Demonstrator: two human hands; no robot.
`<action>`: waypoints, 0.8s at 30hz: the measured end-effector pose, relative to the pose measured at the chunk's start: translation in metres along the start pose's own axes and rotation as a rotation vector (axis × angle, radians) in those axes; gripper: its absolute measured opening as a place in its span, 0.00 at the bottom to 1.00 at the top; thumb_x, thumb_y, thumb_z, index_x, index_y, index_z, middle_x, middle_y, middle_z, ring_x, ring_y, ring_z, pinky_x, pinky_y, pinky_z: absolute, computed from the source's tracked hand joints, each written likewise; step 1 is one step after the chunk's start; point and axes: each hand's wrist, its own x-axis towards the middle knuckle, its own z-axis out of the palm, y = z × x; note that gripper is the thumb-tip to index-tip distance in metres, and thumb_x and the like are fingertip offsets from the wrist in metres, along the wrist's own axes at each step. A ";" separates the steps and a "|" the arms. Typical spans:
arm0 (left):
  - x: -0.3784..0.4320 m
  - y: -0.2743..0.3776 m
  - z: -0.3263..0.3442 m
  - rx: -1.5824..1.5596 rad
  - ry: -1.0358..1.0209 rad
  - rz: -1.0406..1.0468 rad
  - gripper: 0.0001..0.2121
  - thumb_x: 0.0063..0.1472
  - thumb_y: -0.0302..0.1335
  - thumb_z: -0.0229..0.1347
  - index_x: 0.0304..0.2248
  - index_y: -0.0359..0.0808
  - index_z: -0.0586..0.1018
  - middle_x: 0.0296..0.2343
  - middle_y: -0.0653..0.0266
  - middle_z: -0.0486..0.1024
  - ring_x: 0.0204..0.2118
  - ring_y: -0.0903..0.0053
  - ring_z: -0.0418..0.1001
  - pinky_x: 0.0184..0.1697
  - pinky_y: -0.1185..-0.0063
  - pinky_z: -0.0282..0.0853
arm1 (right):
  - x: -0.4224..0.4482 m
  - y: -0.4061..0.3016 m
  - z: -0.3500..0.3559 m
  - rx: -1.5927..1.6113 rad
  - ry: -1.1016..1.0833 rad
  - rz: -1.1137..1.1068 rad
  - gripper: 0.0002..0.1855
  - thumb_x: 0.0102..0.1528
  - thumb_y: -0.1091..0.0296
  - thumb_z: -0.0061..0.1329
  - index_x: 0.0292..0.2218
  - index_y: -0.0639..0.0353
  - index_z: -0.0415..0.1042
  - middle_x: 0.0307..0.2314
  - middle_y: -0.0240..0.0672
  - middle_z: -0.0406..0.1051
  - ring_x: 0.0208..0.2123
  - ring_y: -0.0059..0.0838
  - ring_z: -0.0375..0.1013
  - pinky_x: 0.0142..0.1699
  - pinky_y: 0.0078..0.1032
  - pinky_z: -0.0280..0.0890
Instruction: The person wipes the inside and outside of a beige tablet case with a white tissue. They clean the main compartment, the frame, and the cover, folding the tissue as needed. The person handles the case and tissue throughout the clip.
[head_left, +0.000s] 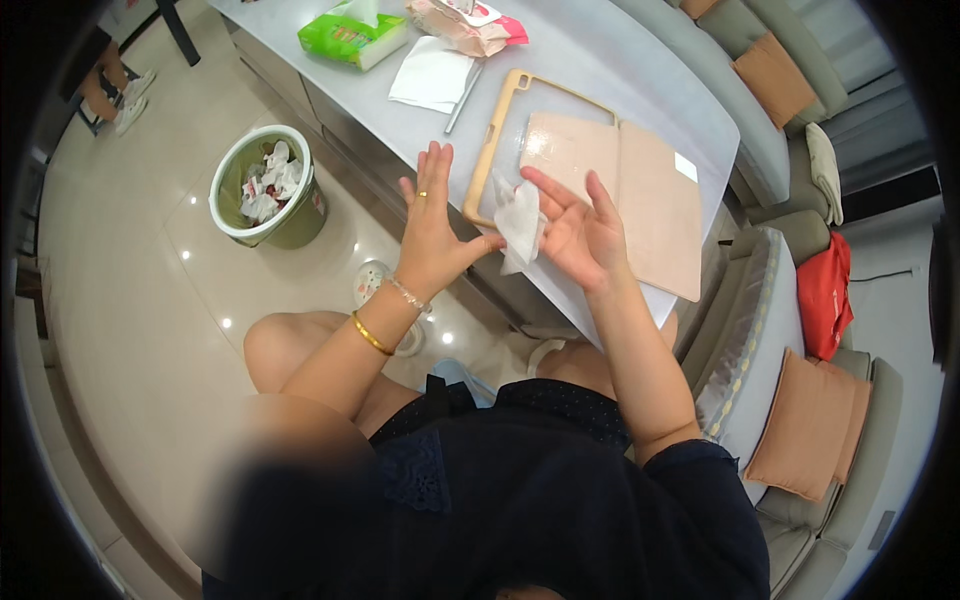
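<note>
Across the fingers of my right hand, which is turned palm up, hangs a crumpled white wipe. It hides some of the fingertips, so the exact hold is not visible. My left hand is spread wide, with its thumb tip at the wipe's edge. Under and beyond the hands, a pink folding tablet cover lies opened flat on the grey-white table. A tan tablet-case frame is beside it, partly overlapped by a clear shiny panel. Near the frame is a thin silver stylus-like stick.
A folded white tissue, a green tissue pack and a pink wipes pack sit farther along the table. On the floor at left stands a waste bin with crumpled tissues. Another person's legs show far left; a sofa borders the right.
</note>
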 end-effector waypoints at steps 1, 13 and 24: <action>0.002 0.009 -0.009 -0.119 -0.027 0.046 0.44 0.40 0.34 0.65 0.54 0.30 0.54 0.54 0.50 0.55 0.58 0.58 0.51 0.58 0.61 0.42 | -0.008 0.004 0.000 0.055 0.019 -0.022 0.38 0.55 0.43 0.37 0.55 0.68 0.49 0.48 0.50 0.60 0.50 0.43 0.60 0.54 0.41 0.55; 0.015 0.036 -0.012 -1.128 -0.311 -0.418 0.08 0.58 0.25 0.51 0.36 0.30 0.71 0.31 0.66 0.72 0.34 0.84 0.70 0.41 0.82 0.66 | -0.036 0.028 0.002 0.147 0.135 -0.010 0.19 0.57 0.63 0.40 0.47 0.64 0.62 0.43 0.44 0.65 0.44 0.34 0.67 0.43 0.30 0.69; 0.028 0.040 -0.017 -1.246 -0.223 -0.511 0.07 0.59 0.26 0.47 0.36 0.35 0.66 0.31 0.68 0.71 0.35 0.85 0.67 0.38 0.83 0.64 | -0.059 0.022 0.037 -0.238 0.311 -0.155 0.18 0.57 0.63 0.41 0.47 0.63 0.61 0.39 0.39 0.69 0.41 0.28 0.69 0.45 0.28 0.65</action>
